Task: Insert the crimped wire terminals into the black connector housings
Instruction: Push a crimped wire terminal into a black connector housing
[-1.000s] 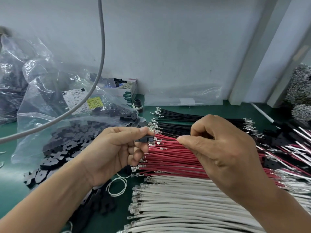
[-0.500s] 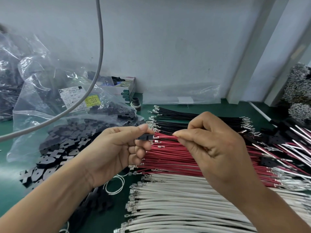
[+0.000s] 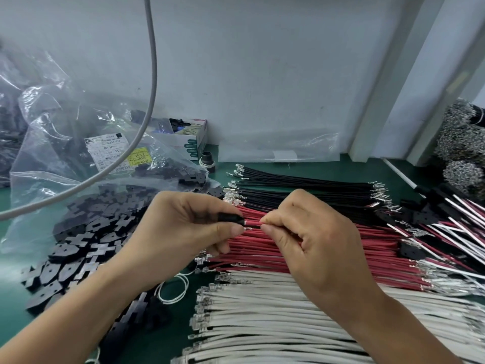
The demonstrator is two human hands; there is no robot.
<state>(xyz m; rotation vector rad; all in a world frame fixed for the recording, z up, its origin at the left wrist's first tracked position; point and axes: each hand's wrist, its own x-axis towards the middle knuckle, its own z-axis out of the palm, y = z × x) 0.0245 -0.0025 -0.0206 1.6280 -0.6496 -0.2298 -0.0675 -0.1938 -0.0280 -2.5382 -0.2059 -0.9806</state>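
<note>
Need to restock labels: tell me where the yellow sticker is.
In the head view, the small yellow paper sticker sits left of centre on the clear plastic bag, beside its white printed label.

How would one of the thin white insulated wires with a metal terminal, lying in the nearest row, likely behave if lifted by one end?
A thin white insulated wire would probably feel light, being slim and short. It would likely sag a little rather than flop, since the wires lie nearly straight in their row. Its small metal terminal looks thin, so it may bend if squeezed.
</note>
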